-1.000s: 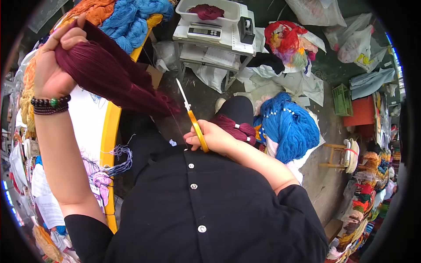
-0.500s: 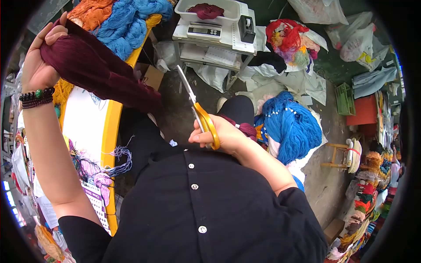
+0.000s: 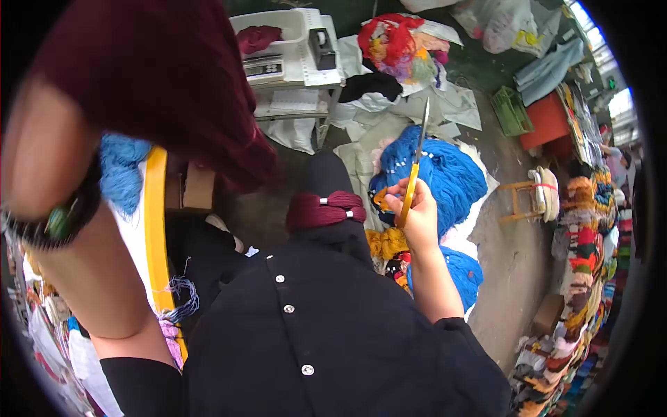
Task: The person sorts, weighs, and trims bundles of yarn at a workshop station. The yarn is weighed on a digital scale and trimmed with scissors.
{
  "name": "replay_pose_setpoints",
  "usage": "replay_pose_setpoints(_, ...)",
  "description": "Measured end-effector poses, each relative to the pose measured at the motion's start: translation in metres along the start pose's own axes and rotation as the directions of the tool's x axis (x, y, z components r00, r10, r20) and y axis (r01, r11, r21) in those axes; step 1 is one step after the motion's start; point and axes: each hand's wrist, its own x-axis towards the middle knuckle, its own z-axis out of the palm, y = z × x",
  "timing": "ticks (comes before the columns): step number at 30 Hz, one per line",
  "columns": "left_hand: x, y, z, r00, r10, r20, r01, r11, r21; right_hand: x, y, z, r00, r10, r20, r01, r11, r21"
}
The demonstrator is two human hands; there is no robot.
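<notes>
A large hank of dark maroon thread [image 3: 160, 90] hangs from my left hand [image 3: 45, 146], which is raised close to the camera and blurred. The hand is closed on the hank, though its fingers are mostly hidden. A beaded bracelet with a green bead circles that wrist. My right hand [image 3: 419, 215] grips scissors [image 3: 411, 187] by their yellow handles, with the blades pointing up and away. Across my thigh lie small maroon thread skeins [image 3: 325, 210] with white bands. Beyond my right hand is a pile of blue yarn [image 3: 445, 174].
At left runs a yellow-edged table [image 3: 157, 229] with blue yarn on it. A white stand [image 3: 306, 76] ahead bears a scale [image 3: 264, 67] and a tub [image 3: 288, 28]. To the right are a stool [image 3: 538, 196], a green crate [image 3: 512, 111] and hanging yarns [image 3: 580, 243].
My left hand has come nearer the camera with the maroon hank. My right hand has moved right with the scissors, uncovering the skeins on my thigh. The view has shifted to the right.
</notes>
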Motion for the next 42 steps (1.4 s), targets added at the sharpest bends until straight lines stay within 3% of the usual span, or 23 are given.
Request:
replay_pose_setpoints(5, -0.059, -0.011, -0.022, 0.995, 0.095, -0.026, -0.098, 0.989, -0.115, -0.017, 0.035, -0.017, 0.980, -0.059, -0.191, 0.055, 0.998, -0.027)
replay_pose_setpoints(6, -0.072, -0.018, -0.036, 0.992, 0.109, -0.068, -0.118, 0.981, -0.157, -0.018, 0.040, -0.019, 0.963, -0.067, -0.259, 0.074, 0.997, 0.019)
replay_pose_setpoints(9, -0.114, -0.051, -0.092, 0.955, 0.111, -0.276, -0.197, 0.931, -0.308, -0.016, 0.051, -0.032, 0.895, -0.215, -0.392, 0.193, 0.977, -0.095)
replay_pose_setpoints(12, -0.158, -0.098, -0.156, 0.900, -0.006, -0.435, -0.229, 0.844, -0.485, -0.018, 0.049, -0.041, 0.970, -0.181, -0.163, 0.136, 0.958, -0.250)
replay_pose_setpoints(13, -0.172, -0.111, -0.170, 0.897, -0.070, -0.436, -0.202, 0.813, -0.546, -0.020, 0.043, -0.041, 0.997, -0.069, -0.031, 0.059, 0.964, -0.258)
replay_pose_setpoints(16, -0.204, -0.133, -0.186, 0.853, -0.086, -0.515, -0.203, 0.854, -0.479, -0.024, 0.048, -0.037, 0.981, 0.103, 0.162, -0.043, 0.939, -0.341)
replay_pose_setpoints(17, -0.210, -0.136, -0.188, 0.858, -0.069, -0.509, -0.228, 0.836, -0.499, -0.025, 0.056, -0.039, 0.966, 0.164, 0.201, -0.077, 0.922, -0.380)
replay_pose_setpoints(20, -0.219, -0.135, -0.191, 0.897, -0.042, -0.441, -0.206, 0.841, -0.500, -0.035, 0.043, -0.034, 0.897, 0.325, 0.298, -0.257, 0.935, -0.245)
replay_pose_setpoints(22, -0.222, -0.133, -0.194, 0.854, -0.038, -0.519, -0.237, 0.860, -0.453, -0.030, 0.040, -0.044, 0.787, 0.440, 0.432, -0.311, 0.889, -0.337)
replay_pose_setpoints(23, -0.222, -0.132, -0.195, 0.816, -0.031, -0.578, -0.258, 0.874, -0.411, -0.025, 0.038, -0.046, 0.683, 0.483, 0.548, -0.475, 0.864, -0.169)
replay_pose_setpoints(24, -0.224, -0.133, -0.201, 0.842, -0.013, -0.539, -0.263, 0.863, -0.431, -0.021, 0.038, -0.045, 0.675, 0.489, 0.552, -0.479, 0.860, -0.176)
replay_pose_setpoints(26, -0.226, -0.134, -0.212, 0.816, 0.015, -0.578, -0.284, 0.881, -0.378, -0.011, 0.035, -0.043, 0.589, 0.545, 0.597, -0.384, 0.838, -0.387)
replay_pose_setpoints(28, -0.227, -0.134, -0.218, 0.802, 0.029, -0.597, -0.304, 0.879, -0.366, 0.000, 0.032, -0.031, 0.565, 0.553, 0.612, -0.371, 0.833, -0.410)
replay_pose_setpoints(30, -0.229, -0.135, -0.222, 0.777, 0.032, -0.629, -0.329, 0.872, -0.362, 0.008, 0.035, -0.023, 0.549, 0.676, 0.492, -0.401, 0.729, -0.554)
replay_pose_setpoints(38, -0.230, -0.139, -0.220, 0.775, 0.028, -0.631, -0.338, 0.863, -0.377, 0.026, 0.041, -0.016, 0.500, 0.711, 0.494, -0.394, 0.695, -0.602)
replay_pose_setpoints(40, -0.232, -0.139, -0.222, 0.773, 0.020, -0.634, -0.333, 0.863, -0.380, 0.030, 0.042, -0.016, 0.462, 0.676, 0.574, -0.333, 0.732, -0.594)
replay_pose_setpoints(42, -0.232, -0.138, -0.221, 0.773, 0.017, -0.635, -0.337, 0.858, -0.387, 0.029, 0.036, -0.013, 0.461, 0.665, 0.588, -0.381, 0.746, -0.546)
